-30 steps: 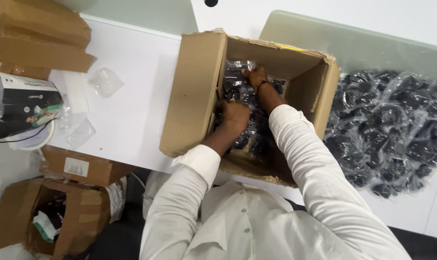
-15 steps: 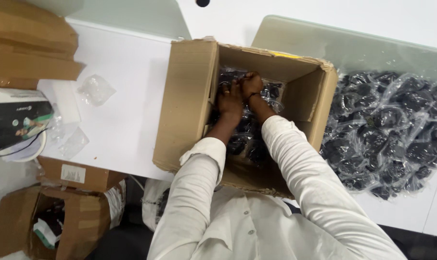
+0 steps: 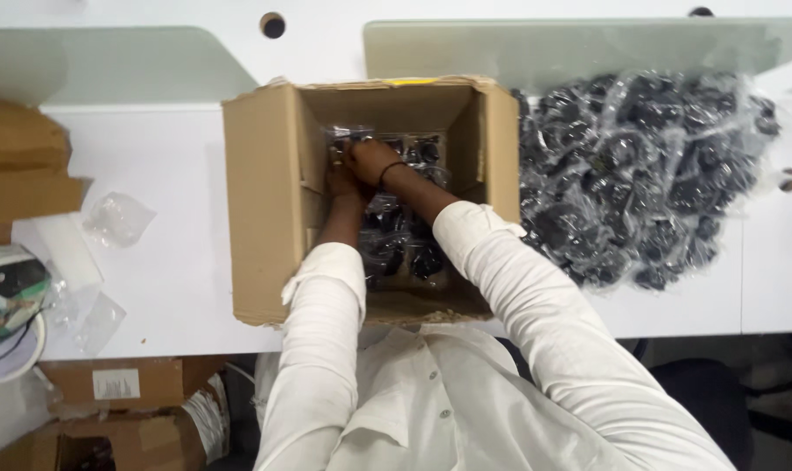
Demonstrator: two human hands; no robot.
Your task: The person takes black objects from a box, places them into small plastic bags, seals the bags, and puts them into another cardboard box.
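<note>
An open brown cardboard box (image 3: 261, 201) stands on the white table in front of me, filled with small clear bags of black parts (image 3: 409, 253). Both my arms, in white sleeves, reach down into it. My right hand (image 3: 370, 159) is at the box's far left corner, its fingers curled on one of the bags (image 3: 342, 139). My left hand (image 3: 339, 185) lies right beside and partly under it, against the box's left wall, with its fingers hidden. A dark band circles my right wrist.
A big heap of the same bagged black parts (image 3: 649, 174) lies just right of the box. Flattened cardboard (image 3: 21, 170) and empty clear bags (image 3: 117, 218) sit at left. Open cardboard boxes (image 3: 126, 384) stand on the floor below the table's near edge.
My hands came together and moved toward the far left corner of the box. The view swung so the box now sits squarely ahead.
</note>
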